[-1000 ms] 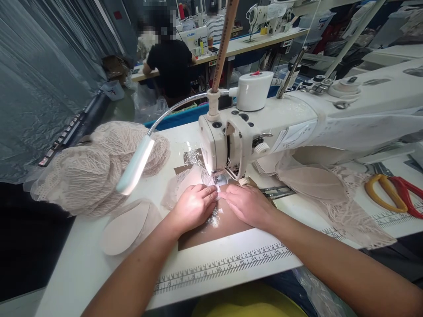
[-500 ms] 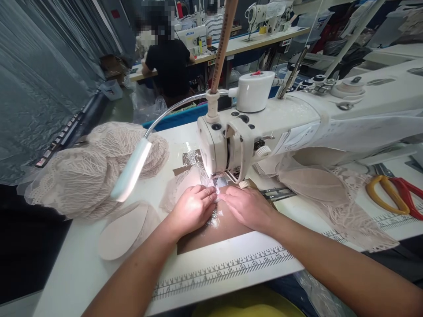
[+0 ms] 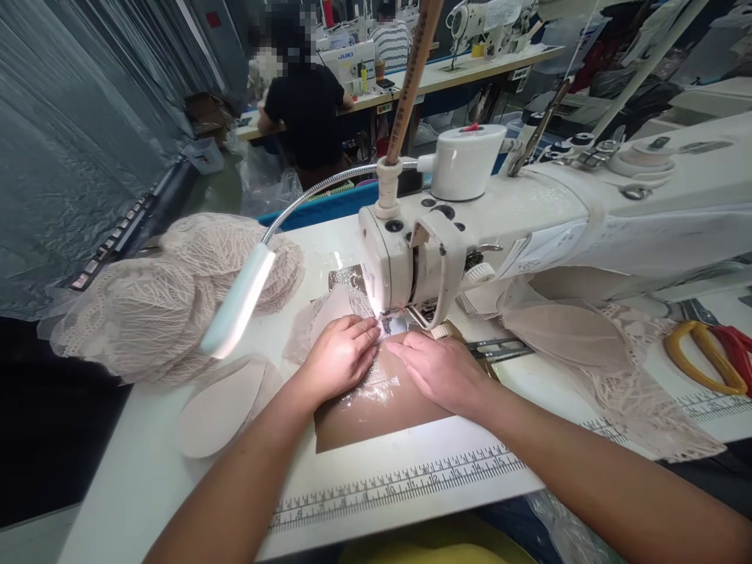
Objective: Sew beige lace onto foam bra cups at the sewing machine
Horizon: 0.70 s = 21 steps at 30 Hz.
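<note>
Head view, left hand [image 3: 339, 360], fabric [image 3: 327, 313] partly obscured

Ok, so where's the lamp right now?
In the head view, the lamp hangs left of centre, overlapping the lace pile, with the sewing machine to its right and the left hand to its lower right.

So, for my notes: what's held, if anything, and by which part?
The left hand covers sheer beige lace fabric at its near edge; any grip is hidden. The right hand, on the flat brown sheet, shows no hold.
</note>
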Tool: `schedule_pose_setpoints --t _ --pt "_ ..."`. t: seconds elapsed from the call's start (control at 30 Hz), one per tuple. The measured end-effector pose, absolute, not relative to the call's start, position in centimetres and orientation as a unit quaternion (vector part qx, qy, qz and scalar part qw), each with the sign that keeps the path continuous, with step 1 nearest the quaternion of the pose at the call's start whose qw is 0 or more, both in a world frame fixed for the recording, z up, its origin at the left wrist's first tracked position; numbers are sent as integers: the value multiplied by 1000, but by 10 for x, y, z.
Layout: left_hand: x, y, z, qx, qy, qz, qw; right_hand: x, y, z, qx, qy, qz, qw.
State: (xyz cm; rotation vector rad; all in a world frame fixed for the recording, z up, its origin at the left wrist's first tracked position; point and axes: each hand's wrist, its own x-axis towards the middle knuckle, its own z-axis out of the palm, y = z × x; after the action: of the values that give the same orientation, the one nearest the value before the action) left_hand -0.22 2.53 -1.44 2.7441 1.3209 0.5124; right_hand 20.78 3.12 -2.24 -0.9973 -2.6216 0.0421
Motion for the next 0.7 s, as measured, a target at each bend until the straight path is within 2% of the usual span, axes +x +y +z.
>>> schedule_pose_setpoints --t 0.53,0.7 --pt "-12 22 -17 825 544 154 -16 210 31 -21 -352 -921 63 155" --pt "-15 17 -6 799 592 105 -1 210 32 -21 -347 -922 83 153"
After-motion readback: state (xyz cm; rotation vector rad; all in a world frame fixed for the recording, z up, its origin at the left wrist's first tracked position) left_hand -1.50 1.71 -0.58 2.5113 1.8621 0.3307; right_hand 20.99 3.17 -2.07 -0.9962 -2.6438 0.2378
